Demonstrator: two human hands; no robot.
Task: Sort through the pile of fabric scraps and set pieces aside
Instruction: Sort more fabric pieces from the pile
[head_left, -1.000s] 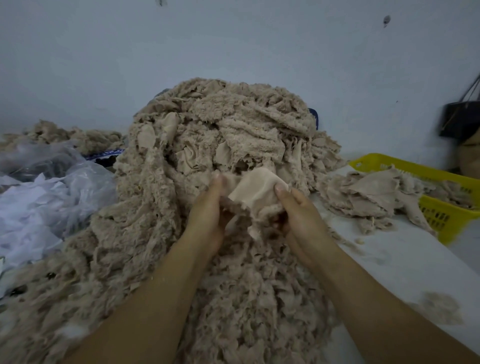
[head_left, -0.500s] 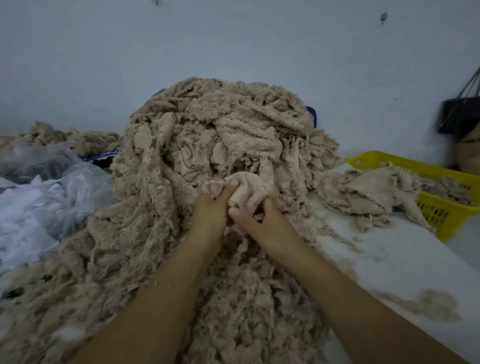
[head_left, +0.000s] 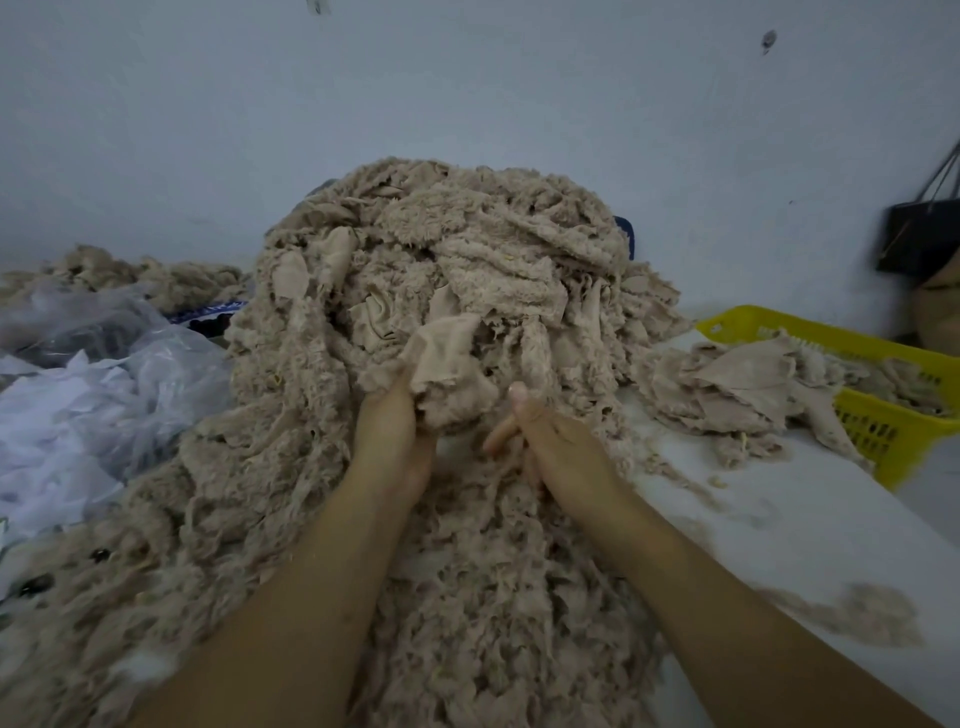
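A tall pile of beige fleecy fabric scraps (head_left: 447, 249) fills the middle of the white table. My left hand (head_left: 389, 441) grips a bunched beige scrap (head_left: 447, 358) at the front of the pile. My right hand (head_left: 550, 447) is just to the right of that scrap, thumb up and fingers loosely extended toward it, holding nothing that I can see. A smaller heap of set-aside scraps (head_left: 727, 384) lies to the right, spilling over the edge of a yellow plastic basket (head_left: 883, 431).
Crumpled clear and white plastic bags (head_left: 78, 395) lie at the left. More beige scraps (head_left: 156, 275) sit behind them by the wall. A dark bag (head_left: 919, 239) hangs at the far right. A patch of fluff (head_left: 852, 613) lies on the bare white table surface (head_left: 779, 519).
The two hands, close together on the scrap half a second ago, have parted. My right hand has let go and drawn back to the right; my left hand keeps the scrap.
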